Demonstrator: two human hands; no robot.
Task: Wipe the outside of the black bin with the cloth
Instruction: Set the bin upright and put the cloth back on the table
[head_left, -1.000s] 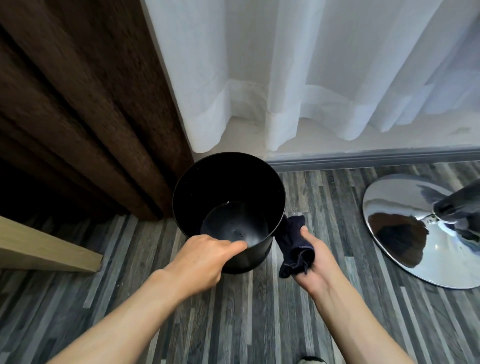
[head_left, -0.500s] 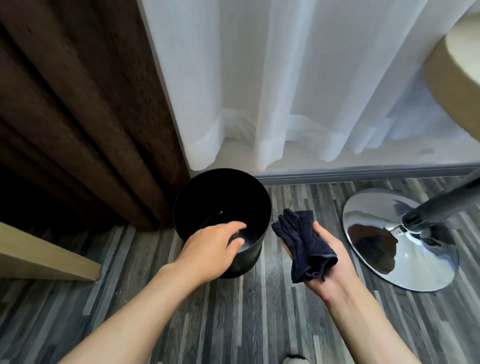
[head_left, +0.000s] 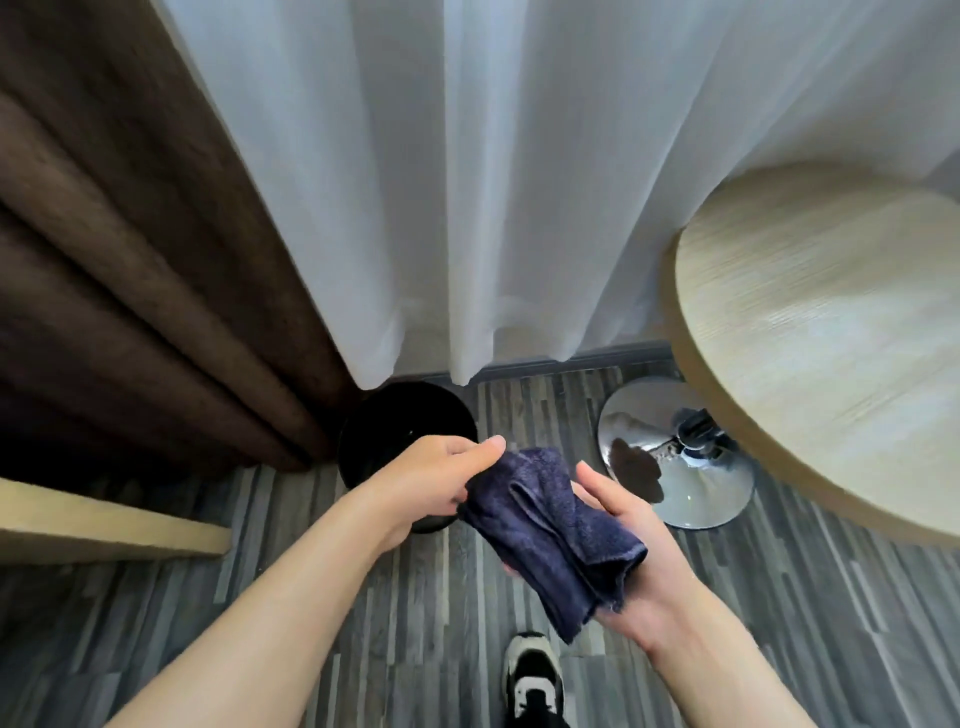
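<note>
The black bin (head_left: 405, 426) stands upright on the floor by the curtains, its near side hidden behind my left hand. A folded dark blue cloth (head_left: 556, 530) lies across the palm of my right hand (head_left: 634, 561), well above the floor. My left hand (head_left: 431, 483) pinches the cloth's upper left corner between thumb and fingers. Neither hand touches the bin.
A brown curtain (head_left: 130, 270) hangs at the left and a sheer white curtain (head_left: 467, 182) behind the bin. At the right stands a round wooden table (head_left: 831, 332) on a chrome base (head_left: 675, 467). A wooden edge (head_left: 104, 525) juts in from the left. My shoe (head_left: 532, 675) is below.
My left hand left the bin's rim and took hold of the cloth. Both hands rose away from the bin, and the view pulled back and up, bringing the table top into sight.
</note>
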